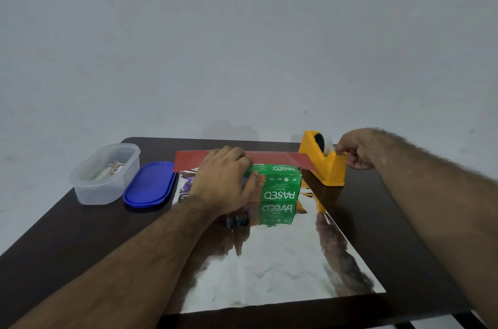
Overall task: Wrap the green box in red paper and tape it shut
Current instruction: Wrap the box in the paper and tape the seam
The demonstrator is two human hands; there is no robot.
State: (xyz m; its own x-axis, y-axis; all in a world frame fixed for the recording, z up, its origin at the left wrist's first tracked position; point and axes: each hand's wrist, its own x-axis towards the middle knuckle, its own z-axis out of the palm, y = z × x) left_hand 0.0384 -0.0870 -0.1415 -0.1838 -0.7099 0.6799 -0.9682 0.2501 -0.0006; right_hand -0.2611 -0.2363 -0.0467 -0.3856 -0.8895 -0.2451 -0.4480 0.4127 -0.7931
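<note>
Dark brown table (80,242) is carrying everything. Wrapping paper (269,269) is lying flat across the middle, silver mirror side up, running from the near edge toward the far edge; its far strip is turning up, showing red. Green box (280,185) is sitting on the paper at the far end. Yellow tape dispenser (323,167) is standing far right, just beside the paper. Blue lid (149,184) is lying left of the paper; clear plastic tub (105,175) is standing further left, just beside the lid.
</note>
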